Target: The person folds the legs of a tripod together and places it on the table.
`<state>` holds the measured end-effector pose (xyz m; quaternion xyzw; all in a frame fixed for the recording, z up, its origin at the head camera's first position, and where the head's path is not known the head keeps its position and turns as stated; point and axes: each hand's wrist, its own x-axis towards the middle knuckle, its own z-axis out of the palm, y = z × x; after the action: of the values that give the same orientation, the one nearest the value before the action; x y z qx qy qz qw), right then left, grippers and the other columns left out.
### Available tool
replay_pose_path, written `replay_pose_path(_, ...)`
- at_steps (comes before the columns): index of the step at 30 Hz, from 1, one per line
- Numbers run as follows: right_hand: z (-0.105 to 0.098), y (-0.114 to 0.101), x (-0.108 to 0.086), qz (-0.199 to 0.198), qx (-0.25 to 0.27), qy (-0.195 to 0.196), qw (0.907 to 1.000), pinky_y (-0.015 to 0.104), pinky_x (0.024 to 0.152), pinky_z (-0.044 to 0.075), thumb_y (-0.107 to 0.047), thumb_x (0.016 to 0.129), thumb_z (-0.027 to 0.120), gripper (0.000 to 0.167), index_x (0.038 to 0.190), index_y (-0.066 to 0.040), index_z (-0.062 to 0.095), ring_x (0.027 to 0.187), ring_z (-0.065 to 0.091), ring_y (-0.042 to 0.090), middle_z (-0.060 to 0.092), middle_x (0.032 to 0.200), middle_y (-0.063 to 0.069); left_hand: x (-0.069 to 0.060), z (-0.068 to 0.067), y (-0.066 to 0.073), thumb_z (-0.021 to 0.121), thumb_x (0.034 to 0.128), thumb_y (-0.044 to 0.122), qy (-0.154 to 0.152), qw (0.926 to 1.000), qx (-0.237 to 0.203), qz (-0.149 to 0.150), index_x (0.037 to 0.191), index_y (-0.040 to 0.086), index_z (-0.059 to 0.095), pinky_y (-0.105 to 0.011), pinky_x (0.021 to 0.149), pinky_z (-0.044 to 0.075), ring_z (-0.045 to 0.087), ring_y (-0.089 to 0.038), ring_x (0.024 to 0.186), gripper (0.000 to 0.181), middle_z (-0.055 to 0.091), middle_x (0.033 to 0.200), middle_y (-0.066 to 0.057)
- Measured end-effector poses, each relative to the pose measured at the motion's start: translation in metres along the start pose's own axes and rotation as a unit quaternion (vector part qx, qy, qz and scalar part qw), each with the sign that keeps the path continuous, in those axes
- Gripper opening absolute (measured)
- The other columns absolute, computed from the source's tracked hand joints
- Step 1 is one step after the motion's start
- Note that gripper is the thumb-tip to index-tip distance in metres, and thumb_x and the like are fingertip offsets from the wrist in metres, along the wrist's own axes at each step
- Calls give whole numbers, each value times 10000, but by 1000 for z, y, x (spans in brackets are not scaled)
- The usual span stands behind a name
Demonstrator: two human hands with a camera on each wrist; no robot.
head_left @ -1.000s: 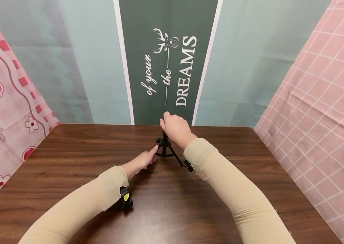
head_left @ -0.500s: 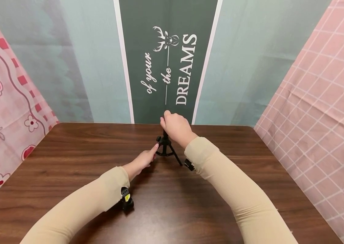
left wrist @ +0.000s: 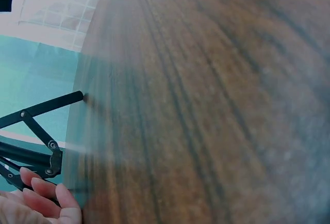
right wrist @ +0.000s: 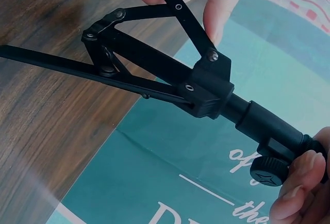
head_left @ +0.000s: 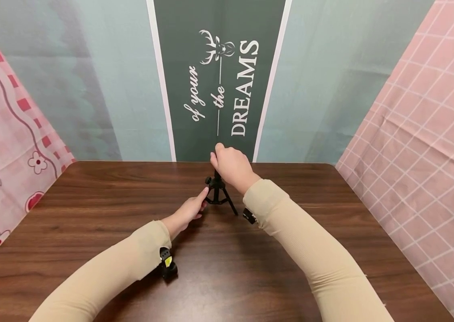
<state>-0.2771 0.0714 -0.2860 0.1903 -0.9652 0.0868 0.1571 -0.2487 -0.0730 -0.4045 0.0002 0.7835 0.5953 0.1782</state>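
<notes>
A black tripod (head_left: 216, 195) stands upright near the far side of the table, its legs spread and joined by hinged braces. My right hand (head_left: 233, 166) grips the pole at the top, covering it. In the right wrist view, fingers of the right hand (right wrist: 300, 190) curl round the pole beside a round knob (right wrist: 269, 171). My left hand (head_left: 188, 212) holds one leg low on the left, with thumb and fingers on either side of it. A free leg (left wrist: 49, 103) and part of the left hand (left wrist: 38, 203) show in the left wrist view.
The brown wood-grain table (head_left: 227, 264) spreads under both arms. A dark green and blue cloth (head_left: 219, 89) with white lettering hangs behind it. Pink patterned cloths stand at the left (head_left: 6, 147) and right (head_left: 416, 134). Small black cameras are strapped to both wrists.
Both hands keep their holds on the tripod and have hardly moved. The head view has tilted slightly, so the lettering on the cloth sits a little higher.
</notes>
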Motion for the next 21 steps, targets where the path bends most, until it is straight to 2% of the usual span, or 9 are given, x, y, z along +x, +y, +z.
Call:
replay_pose_path(6, 0, -2, 1, 42, 4, -67, 10000, 335, 502, 456, -266, 999, 393, 272, 852, -51, 471, 487, 522, 197, 489, 579, 55, 2, -8, 2, 295, 955, 586, -249, 9997, 28, -49, 822, 4, 525, -345, 764, 468, 442, -163, 675, 640, 472, 770, -51)
replay_pose_path(8, 0, -2, 1, 32, 6, -99, 9999, 331, 500, 454, -270, 1000, 392, 275, 854, -51, 469, 486, 522, 195, 489, 580, 54, 1, -11, 4, 273, 960, 584, -314, 9986, 435, -25, 891, -31, 567, -337, 708, 484, 454, -168, 631, 685, 528, 801, -75)
replay_pose_path(10, 0, -2, 1, 12, 13, -110, 9999, 328, 495, 450, -271, 1001, 391, 274, 858, -49, 467, 482, 518, 192, 489, 580, 53, -1, -14, 7, 275, 970, 560, -322, 9913, 1267, 128, 998, -30, 610, -357, 707, 494, 531, -210, 670, 680, 591, 886, -106)
replay_pose_path(12, -1, -3, 1, -16, 5, -123, 9999, 322, 487, 445, -271, 1003, 388, 275, 863, -47, 466, 474, 513, 188, 489, 575, 52, -3, -16, 10, 323, 984, 503, -342, 9721, 2293, 359, 1074, -35, 614, -387, 748, 495, 595, -269, 798, 618, 619, 972, -157)
replay_pose_path(15, -2, -3, 0, -35, -22, -119, 9999, 317, 472, 436, -265, 1004, 386, 272, 864, -45, 468, 461, 507, 185, 487, 566, 52, -6, -16, 13, 446, 979, 387, -159, 9154, 3938, 819, 1133, -34, 618, -418, 794, 484, 600, -315, 951, 479, 614, 1061, -196)
replay_pose_path(16, -2, -3, 0, -31, -28, -124, 9999, 316, 469, 434, -264, 1004, 386, 272, 863, -46, 468, 459, 506, 185, 485, 564, 52, -6, -15, 14, 481, 972, 353, -100, 8962, 4341, 907, 1100, -26, 635, -410, 776, 486, 611, -305, 929, 429, 625, 1025, -192)
replay_pose_path(18, -1, -3, 0, -20, -27, -121, 9999, 314, 469, 432, -264, 1004, 385, 272, 859, -49, 467, 461, 506, 184, 483, 567, 51, -5, -14, 16, 514, 965, 295, -21, 8686, 4847, 1029, 989, -14, 664, -378, 678, 496, 626, -265, 785, 344, 635, 888, -161)
replay_pose_path(19, -1, -3, 0, -13, -16, -127, 9999, 315, 470, 431, -264, 1004, 384, 271, 858, -51, 465, 465, 506, 184, 482, 570, 51, -4, -13, 16, 516, 966, 272, -3, 8569, 5038, 1092, 895, 4, 668, -351, 613, 484, 609, -229, 677, 317, 618, 776, -124)
replay_pose_path(21, -1, -3, 0, 10, 6, -148, 9999, 317, 477, 432, -266, 1004, 381, 271, 855, -54, 460, 474, 509, 186, 482, 579, 51, -2, -14, 16, 507, 972, 234, -62, 8484, 5160, 1179, 753, 48, 625, -304, 524, 455, 554, -165, 511, 311, 559, 602, -64)
